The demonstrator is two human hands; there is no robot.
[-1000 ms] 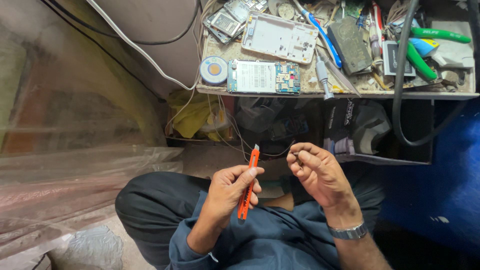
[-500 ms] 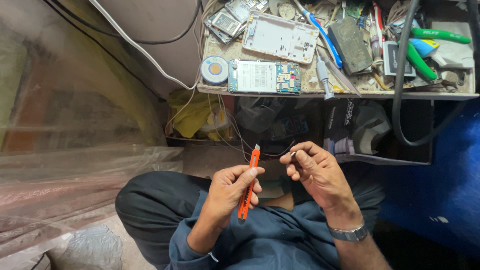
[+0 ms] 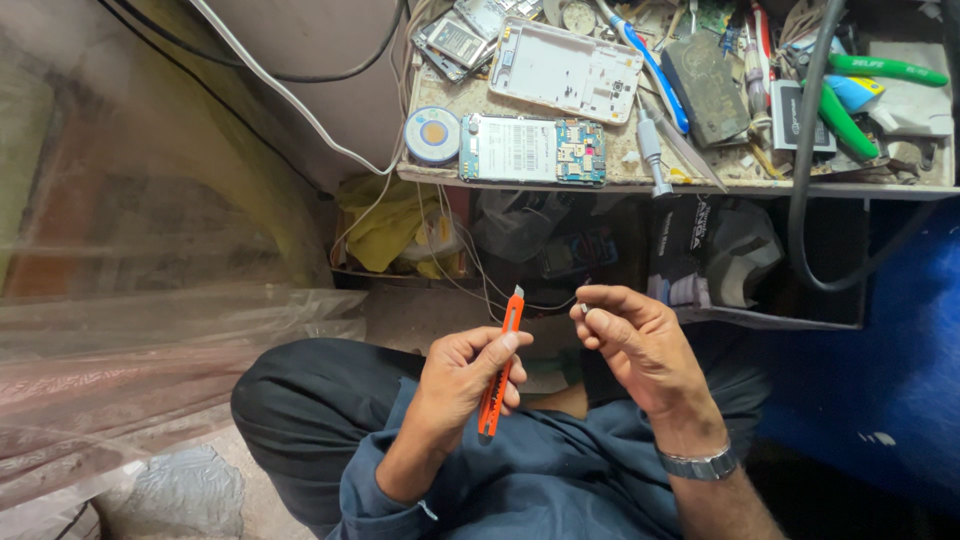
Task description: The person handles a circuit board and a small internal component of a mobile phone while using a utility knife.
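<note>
Left hand (image 3: 462, 378) closed around an orange box cutter (image 3: 499, 368), thumb on top, little blade pointing up toward 12 o'clock. Right hand (image 3: 640, 345) at 3 o'clock from the cutter, near it but not touching, fingers curled and fingertips (image 3: 584, 311) pinching a tiny pale thing (image 3: 584, 310), too small to tell what. Thin wire (image 3: 470, 270) hanging down from the shelf toward the hands; end of it hard to see. Metal watch (image 3: 700, 464) on the right wrist. Both hands low over a lap in dark blue clothes (image 3: 560, 485), knee at 9 o'clock. Up at 12 o'clock, a messy work shelf (image 3: 620, 182). On it, an open phone with a green and blue board (image 3: 533, 150), a round blue and white reel (image 3: 433, 134) just beside it at 9 o'clock, a white phone back (image 3: 566, 70) above, a blue-handled tool (image 3: 655, 70), green-handled pliers (image 3: 860, 95) at 2 o'clock. Thick black cable (image 3: 805, 160) looping down past the shelf edge. Yellow cloth (image 3: 385, 225) under the shelf at 11 o'clock. Clear plastic sheet (image 3: 150, 340) out at 9 o'clock.
</note>
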